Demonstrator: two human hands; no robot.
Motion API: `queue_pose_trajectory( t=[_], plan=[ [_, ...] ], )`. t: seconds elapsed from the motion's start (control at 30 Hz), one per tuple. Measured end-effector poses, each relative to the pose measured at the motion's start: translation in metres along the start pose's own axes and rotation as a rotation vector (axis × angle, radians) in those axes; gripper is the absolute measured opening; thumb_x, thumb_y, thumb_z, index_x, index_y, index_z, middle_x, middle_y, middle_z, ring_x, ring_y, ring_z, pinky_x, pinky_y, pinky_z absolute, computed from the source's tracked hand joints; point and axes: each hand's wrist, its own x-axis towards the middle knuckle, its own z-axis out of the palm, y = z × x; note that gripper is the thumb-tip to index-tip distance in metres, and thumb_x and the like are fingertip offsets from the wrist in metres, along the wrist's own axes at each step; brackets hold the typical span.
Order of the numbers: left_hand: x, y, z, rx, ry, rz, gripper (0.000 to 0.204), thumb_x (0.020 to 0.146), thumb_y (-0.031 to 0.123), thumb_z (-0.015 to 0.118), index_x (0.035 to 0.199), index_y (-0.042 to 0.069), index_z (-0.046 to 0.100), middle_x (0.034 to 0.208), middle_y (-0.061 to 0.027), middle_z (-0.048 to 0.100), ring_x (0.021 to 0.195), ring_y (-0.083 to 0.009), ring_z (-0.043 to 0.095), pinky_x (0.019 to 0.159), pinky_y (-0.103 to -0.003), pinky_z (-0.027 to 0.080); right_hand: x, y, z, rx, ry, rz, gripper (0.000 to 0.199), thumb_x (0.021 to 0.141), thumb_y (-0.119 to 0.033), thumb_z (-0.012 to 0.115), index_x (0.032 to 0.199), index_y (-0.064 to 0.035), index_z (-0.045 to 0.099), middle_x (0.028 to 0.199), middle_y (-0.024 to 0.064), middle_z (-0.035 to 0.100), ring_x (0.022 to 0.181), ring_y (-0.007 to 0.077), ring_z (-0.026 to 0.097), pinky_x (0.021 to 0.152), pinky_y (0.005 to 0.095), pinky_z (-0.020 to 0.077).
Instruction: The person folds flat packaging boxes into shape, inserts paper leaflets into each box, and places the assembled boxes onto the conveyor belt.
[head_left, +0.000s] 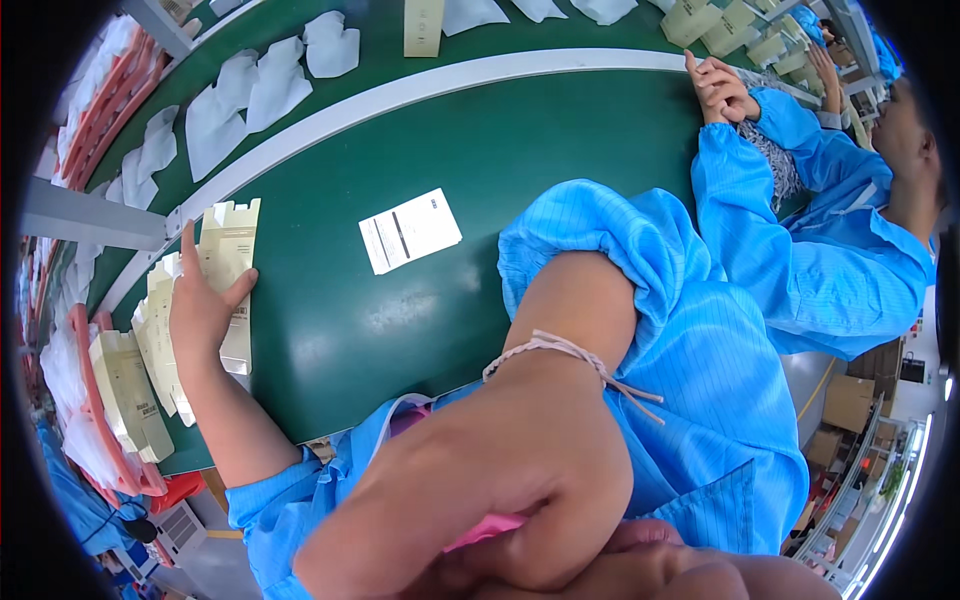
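Observation:
My left hand (205, 300) rests against a row of pale yellow cartons, thumb and index finger spread apart. Its thumb touches the nearest upright carton (228, 240), while its other fingers are hidden behind the hand. More flattened-looking cartons (157, 320) lean just left of it. My right hand (490, 480) is raised very close to the camera, bent at the wrist, with a braided cord (545, 342) around that wrist. Its fingers are out of sight. A small stack of white printed cards (410, 232) lies on the green table (330, 320), apart from both hands.
A white rail (400, 85) separates the table from a green strip bearing white pouches (280, 80) and a pale carton (423, 28). At the right sits a co-worker in blue, hands (722, 90) clasped. Pink trays (95, 400) with white pouches stand at the left.

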Motion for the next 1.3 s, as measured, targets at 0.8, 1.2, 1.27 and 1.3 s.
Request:
queue_pose_trajectory(
  t=[0.8,1.2,1.27,1.3],
  plan=[
    [0.001,0.003,-0.001,-0.077,-0.030,0.030,0.102,0.057,0.024,0.085,0.142,0.017,0.029,0.102,-0.0237,0.063,0.094,-0.0375,0.061,0.085,-0.043,0.048,0.006,-0.004,0.017,0.039,0.154,-0.113,0.040,0.066,0.002,0.046,0.105,0.0035,0.045,0.098,0.0118,0.052,0.080,0.0207,0.058,0.070,0.0303,0.0488],
    [-0.012,0.018,-0.015,-0.587,0.330,0.321,0.097,0.063,0.019,0.083,0.142,0.011,0.027,0.114,-0.0200,0.056,0.103,-0.0299,0.058,0.087,-0.037,0.049,0.003,-0.019,-0.089,-1.360,0.398,-0.328,0.057,0.071,-0.011,0.064,0.122,-0.0049,0.042,0.120,0.0157,0.050,0.103,0.0247,0.054,0.081,0.0335,0.0466],
    [-0.014,0.024,-0.015,-0.791,0.411,0.364,0.096,0.065,0.019,0.082,0.142,0.009,0.025,0.115,-0.0188,0.054,0.104,-0.0281,0.058,0.087,-0.036,0.049,-0.001,-0.013,-0.113,-1.505,0.548,-0.433,0.068,0.071,-0.015,0.069,0.131,-0.0059,0.036,0.130,0.0179,0.045,0.114,0.0273,0.050,0.089,0.0356,0.0451],
    [-0.017,0.024,-0.012,-0.910,0.406,0.423,0.095,0.068,0.022,0.080,0.143,0.008,0.023,0.117,-0.0184,0.052,0.105,-0.0267,0.057,0.086,-0.034,0.049,-0.003,-0.009,-0.116,-1.435,0.550,-0.295,0.080,0.071,-0.018,0.073,0.135,-0.0053,0.027,0.134,0.0172,0.039,0.120,0.0276,0.044,0.093,0.0367,0.0413]
  ],
)
